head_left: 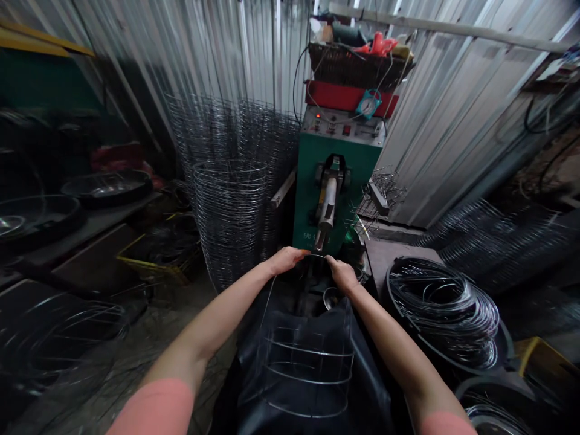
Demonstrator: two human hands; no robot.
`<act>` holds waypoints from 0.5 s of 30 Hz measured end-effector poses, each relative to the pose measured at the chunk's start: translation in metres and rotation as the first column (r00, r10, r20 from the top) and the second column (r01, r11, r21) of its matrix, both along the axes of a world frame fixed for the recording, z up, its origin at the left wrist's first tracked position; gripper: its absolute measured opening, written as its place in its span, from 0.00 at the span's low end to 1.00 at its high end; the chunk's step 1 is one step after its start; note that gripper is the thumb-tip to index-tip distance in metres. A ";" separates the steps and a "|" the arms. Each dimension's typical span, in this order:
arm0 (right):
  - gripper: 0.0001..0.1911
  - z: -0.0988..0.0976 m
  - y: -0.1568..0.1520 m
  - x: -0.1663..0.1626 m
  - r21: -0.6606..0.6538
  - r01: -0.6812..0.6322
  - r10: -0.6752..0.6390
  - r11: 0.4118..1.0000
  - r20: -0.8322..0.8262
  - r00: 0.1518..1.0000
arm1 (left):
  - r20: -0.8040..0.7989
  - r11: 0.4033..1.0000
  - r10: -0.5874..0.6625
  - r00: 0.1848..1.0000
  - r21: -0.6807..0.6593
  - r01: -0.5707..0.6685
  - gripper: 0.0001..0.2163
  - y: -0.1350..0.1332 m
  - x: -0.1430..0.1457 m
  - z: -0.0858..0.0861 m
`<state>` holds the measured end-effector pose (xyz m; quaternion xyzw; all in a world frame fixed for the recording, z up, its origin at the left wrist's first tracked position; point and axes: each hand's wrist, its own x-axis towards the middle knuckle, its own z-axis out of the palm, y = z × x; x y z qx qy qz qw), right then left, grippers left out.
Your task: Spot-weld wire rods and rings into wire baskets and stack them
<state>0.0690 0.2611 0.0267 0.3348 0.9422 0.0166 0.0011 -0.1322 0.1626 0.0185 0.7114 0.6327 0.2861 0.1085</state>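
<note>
Just below the electrode tip of a green spot welding machine (312, 175), my left hand (287, 260) pinches a thin metal wire (318, 255). From the other side my right hand (342, 273) grips the same wire, its fingers closed. The wire bows slightly between both hands, close under the welder's arm (328, 202); whether it touches the tip I cannot tell. A wire basket frame (308, 382), made of several curved rings joined by uprights, rests over the dark apron (371, 386) on my lap. The wire seems to belong to this frame.
Tall stacks of wire baskets (231, 205) stand left of the machine. At right, a round black tub (392, 296) holds bent wire rings (453, 314). A yellow crate (154, 260) sits on the left floor. A dark basket (357, 65) of odds and ends tops the machine.
</note>
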 end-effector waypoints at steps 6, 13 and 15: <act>0.20 0.010 0.019 -0.004 -0.053 -0.013 0.010 0.998 -0.056 0.998 | 0.110 0.999 0.033 0.993 -0.011 -0.032 0.17 0.024 -0.004 -0.001; 0.19 0.015 0.024 -0.005 -0.047 -0.020 0.018 0.999 -0.033 0.999 | 0.147 0.998 0.067 0.987 0.004 -0.068 0.16 0.030 -0.004 -0.006; 0.19 0.017 0.025 -0.005 -0.049 -0.023 0.021 0.999 -0.032 0.999 | 0.151 0.998 0.061 0.987 -0.007 -0.060 0.16 0.029 -0.004 -0.003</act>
